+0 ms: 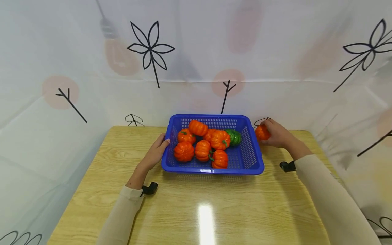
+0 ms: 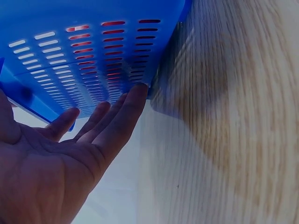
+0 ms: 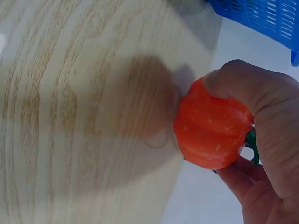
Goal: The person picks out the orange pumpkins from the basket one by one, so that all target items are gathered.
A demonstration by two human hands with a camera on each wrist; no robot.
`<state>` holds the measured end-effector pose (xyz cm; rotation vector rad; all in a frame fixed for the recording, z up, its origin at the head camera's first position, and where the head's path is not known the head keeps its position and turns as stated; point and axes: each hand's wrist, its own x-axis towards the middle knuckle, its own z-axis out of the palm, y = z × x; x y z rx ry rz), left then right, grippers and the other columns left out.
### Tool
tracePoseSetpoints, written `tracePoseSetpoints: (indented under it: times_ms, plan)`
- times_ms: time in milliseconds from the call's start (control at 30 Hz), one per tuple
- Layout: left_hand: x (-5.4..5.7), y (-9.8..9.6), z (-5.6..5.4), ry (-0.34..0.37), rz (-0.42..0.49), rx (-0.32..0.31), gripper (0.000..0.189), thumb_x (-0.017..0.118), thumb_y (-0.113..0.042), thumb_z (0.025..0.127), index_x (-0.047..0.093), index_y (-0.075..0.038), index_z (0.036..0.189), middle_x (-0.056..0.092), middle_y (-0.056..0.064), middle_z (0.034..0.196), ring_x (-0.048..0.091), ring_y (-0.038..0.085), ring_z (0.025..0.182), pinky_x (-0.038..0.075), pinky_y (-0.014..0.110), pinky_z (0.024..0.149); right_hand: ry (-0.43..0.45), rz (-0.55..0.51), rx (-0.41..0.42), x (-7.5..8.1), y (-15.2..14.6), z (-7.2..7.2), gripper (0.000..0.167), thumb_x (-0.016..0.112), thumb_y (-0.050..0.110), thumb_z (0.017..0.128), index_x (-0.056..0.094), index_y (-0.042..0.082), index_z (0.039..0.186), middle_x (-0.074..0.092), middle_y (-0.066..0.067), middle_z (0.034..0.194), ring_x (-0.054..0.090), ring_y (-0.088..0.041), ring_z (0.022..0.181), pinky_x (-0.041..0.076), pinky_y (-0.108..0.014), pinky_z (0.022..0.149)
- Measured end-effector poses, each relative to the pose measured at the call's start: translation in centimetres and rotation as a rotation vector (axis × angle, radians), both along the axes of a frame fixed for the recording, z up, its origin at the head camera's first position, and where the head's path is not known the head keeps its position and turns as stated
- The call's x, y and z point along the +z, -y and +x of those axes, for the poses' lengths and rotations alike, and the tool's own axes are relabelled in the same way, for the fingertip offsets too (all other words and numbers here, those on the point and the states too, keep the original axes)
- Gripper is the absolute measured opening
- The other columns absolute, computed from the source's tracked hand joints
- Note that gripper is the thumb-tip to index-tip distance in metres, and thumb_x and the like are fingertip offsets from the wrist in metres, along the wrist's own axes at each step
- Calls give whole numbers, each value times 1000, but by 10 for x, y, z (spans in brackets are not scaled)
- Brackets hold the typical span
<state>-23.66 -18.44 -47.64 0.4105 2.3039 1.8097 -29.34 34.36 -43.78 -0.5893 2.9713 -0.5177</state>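
Note:
A blue plastic basket (image 1: 211, 171) with slotted walls stands on the table. Several small orange toy pumpkins (image 1: 184, 151) lie in it, mostly toward its left and middle, with one green pumpkin (image 1: 234, 137) to their right. At the basket's left side, my left hand (image 1: 155, 152) holds the rim, its thumb over the edge and its fingers along the outer wall. Just outside the right wall, my right hand (image 1: 277, 133) grips another orange pumpkin (image 3: 212, 126) between thumb and fingers. Its green stem (image 3: 252, 145) points toward the palm in the right wrist view.
The wooden table (image 1: 183, 211) extends in front of the basket and to both sides. A white cloth (image 1: 196, 68) printed with leaves and twigs hangs right behind the table's back edge. Dark straps with small cameras sit on both wrists.

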Motion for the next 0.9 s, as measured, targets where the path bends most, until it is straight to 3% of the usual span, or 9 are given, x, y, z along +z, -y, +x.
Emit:
tracePoseSetpoints:
  times_ms: [567,900]
  plan:
    - [1,-1,1,7,2,-2,52,37,-33,117,34,-6,161,47,23,153,56,41,133,51,54,108,28,10,-44,-9,-1,1,74,89,11,84,51,-8,146,45,-35,143,52,-56,125,45,-71,106]
    - [1,-1,0,0,1,2,52,37,-33,117,35,-6,161,48,23,153,56,40,133,50,53,108,34,29,-46,0,1,7,80,88,15,85,48,-8,150,43,-38,148,46,-59,131,41,-74,108]
